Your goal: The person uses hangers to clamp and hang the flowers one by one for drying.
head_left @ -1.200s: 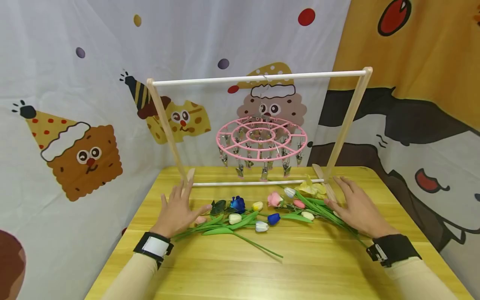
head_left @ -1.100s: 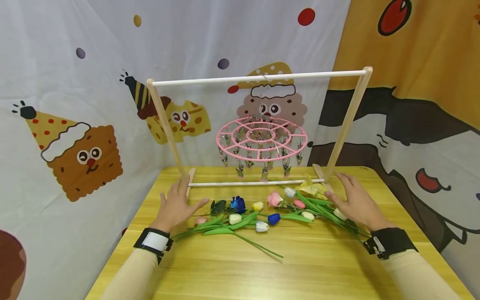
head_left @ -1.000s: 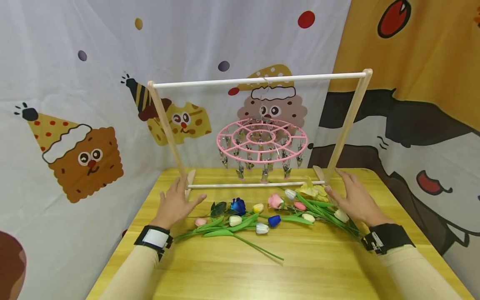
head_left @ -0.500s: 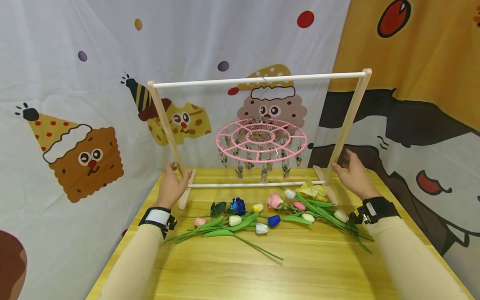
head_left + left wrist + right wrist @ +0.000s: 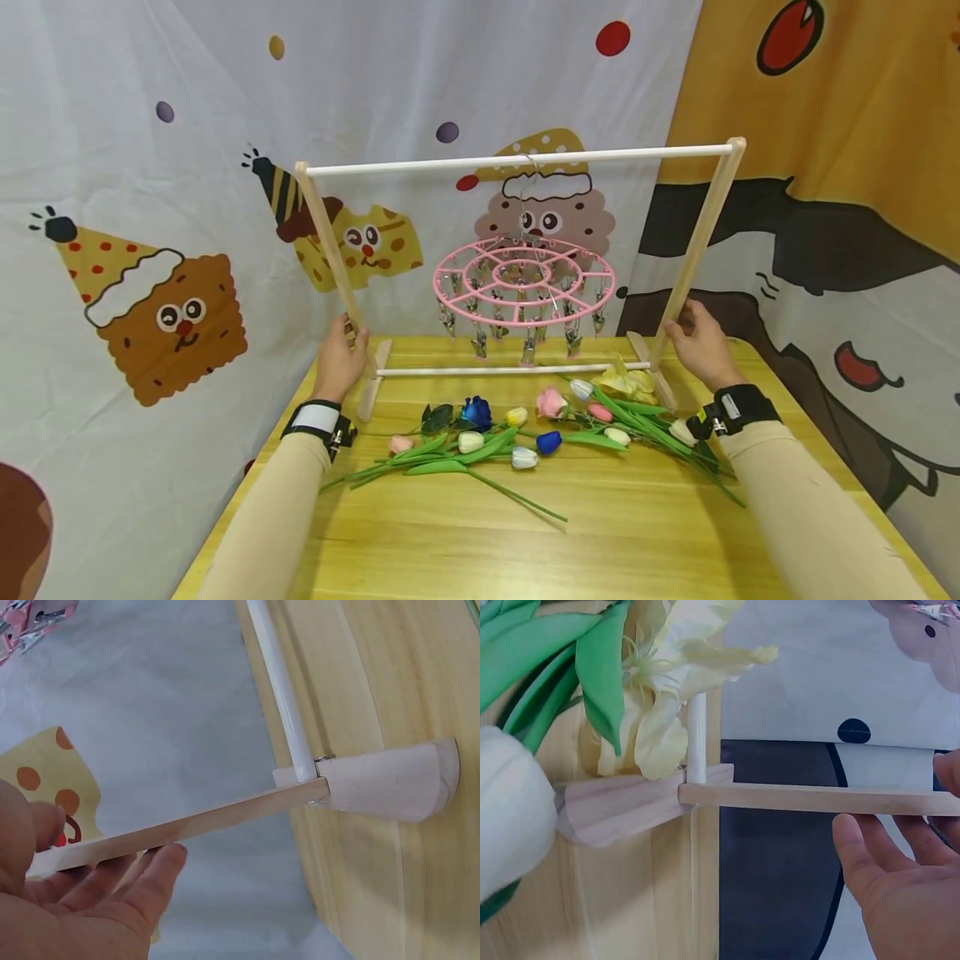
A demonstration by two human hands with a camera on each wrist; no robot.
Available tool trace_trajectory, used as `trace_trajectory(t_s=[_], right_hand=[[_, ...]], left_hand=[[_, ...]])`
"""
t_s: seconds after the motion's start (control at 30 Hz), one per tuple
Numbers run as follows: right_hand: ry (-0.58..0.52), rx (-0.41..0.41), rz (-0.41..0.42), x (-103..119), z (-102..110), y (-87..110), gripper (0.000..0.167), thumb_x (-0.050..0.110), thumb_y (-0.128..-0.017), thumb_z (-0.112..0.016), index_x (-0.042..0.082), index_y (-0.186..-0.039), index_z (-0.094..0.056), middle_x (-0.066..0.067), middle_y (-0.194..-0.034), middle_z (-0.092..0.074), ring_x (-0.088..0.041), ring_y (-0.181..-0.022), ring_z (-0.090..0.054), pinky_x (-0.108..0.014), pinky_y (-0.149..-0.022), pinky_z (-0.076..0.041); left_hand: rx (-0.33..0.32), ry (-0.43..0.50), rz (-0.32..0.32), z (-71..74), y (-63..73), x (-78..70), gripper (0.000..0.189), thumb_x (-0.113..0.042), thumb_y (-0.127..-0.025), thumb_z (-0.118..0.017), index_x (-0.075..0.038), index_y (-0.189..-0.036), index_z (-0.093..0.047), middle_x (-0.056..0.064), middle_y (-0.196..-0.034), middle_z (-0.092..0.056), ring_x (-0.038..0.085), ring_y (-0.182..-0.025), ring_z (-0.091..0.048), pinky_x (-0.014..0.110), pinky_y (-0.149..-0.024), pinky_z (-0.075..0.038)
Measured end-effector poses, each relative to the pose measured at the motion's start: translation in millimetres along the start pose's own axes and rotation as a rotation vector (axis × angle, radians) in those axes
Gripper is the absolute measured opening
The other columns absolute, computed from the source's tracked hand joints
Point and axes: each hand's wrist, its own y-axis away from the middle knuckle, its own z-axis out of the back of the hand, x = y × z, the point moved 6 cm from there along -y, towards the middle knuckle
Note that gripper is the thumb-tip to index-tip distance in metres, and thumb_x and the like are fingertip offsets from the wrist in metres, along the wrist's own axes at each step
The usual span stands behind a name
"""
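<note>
A rack (image 5: 517, 160) with wooden side posts and white rods stands on the table. My left hand (image 5: 341, 360) holds its left post (image 5: 202, 825) low down, thumb on one side and fingers on the other. On the far side, my right hand (image 5: 702, 346) has its thumb and fingers about the right post (image 5: 817, 799), just above the foot (image 5: 622, 806). From the top rod hangs a round pink clip hanger (image 5: 523, 319) with several small metal clips dangling, nothing in them.
Artificial flowers lie in front of the rack: a blue rose (image 5: 476, 412), a pink rose (image 5: 551, 402), a yellow flower (image 5: 626, 382) by the right foot, and several tulips such as a blue one (image 5: 548, 442). A cartoon-printed curtain (image 5: 225, 100) hangs close behind the table (image 5: 465, 550).
Both hands have risen from beside the rack's feet and closed in on the side posts, fingers now curled about them. The rack, hanger and most flowers stay put.
</note>
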Motion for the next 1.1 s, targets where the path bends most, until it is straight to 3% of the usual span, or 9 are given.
trace_trajectory(t_s=[0.23, 0.47, 0.77, 0.93, 1.1], right_hand=[[0.085, -0.047, 0.019, -1.1, 1.6, -0.3, 0.051, 0.025, -0.128, -0.047, -0.008, -0.166, -0.05, -0.043, -0.156, -0.062, -0.067, -0.14, -0.067, -0.08, -0.111, -0.059], [0.175, -0.096, 0.001, 0.2, 4.1, -2.2, 0.047, 0.025, -0.127, -0.052, -0.009, -0.158, -0.063, -0.042, -0.146, -0.071, -0.064, -0.129, -0.075, -0.074, -0.101, -0.066], [0.252, -0.126, 0.061, -4.0, 13.7, 0.6, 0.041, 0.021, -0.125, -0.058, -0.01, -0.148, -0.072, -0.041, -0.134, -0.077, -0.062, -0.117, -0.08, -0.073, -0.09, -0.068], [0.26, -0.129, 0.088, -5.4, 17.0, 4.5, 0.04, 0.02, -0.124, -0.06, -0.009, -0.147, -0.073, -0.04, -0.133, -0.078, -0.061, -0.113, -0.082, -0.07, -0.083, -0.069], [0.254, -0.122, 0.079, -4.4, 18.9, 13.0, 0.038, 0.02, -0.124, -0.06, -0.007, -0.148, -0.073, -0.04, -0.136, -0.077, -0.059, -0.113, -0.083, -0.064, -0.082, -0.072]], left_hand=[[-0.032, -0.032, 0.002, 0.1, -0.7, 5.2, 0.043, -0.013, -0.124, -0.054, 0.009, -0.161, -0.057, 0.04, -0.153, -0.069, 0.058, -0.133, -0.076, 0.069, -0.112, -0.064], [-0.059, -0.09, -0.019, 3.2, -4.3, 7.4, 0.031, -0.015, -0.124, -0.056, 0.009, -0.135, -0.073, 0.037, -0.121, -0.082, 0.053, -0.117, -0.084, 0.067, -0.098, -0.069], [-0.097, -0.132, -0.054, 6.1, -4.2, 1.3, 0.03, -0.015, -0.122, -0.061, 0.009, -0.125, -0.078, 0.033, -0.115, -0.085, 0.053, -0.116, -0.084, 0.069, -0.106, -0.064], [-0.083, -0.147, -0.053, 5.7, -3.0, 0.8, 0.031, -0.016, -0.122, -0.061, 0.009, -0.125, -0.079, 0.033, -0.117, -0.085, 0.056, -0.12, -0.081, 0.071, -0.112, -0.057], [-0.069, -0.155, -0.055, 5.8, -2.5, -0.6, 0.031, -0.015, -0.123, -0.06, 0.009, -0.125, -0.08, 0.033, -0.116, -0.085, 0.055, -0.117, -0.083, 0.068, -0.104, -0.065]])
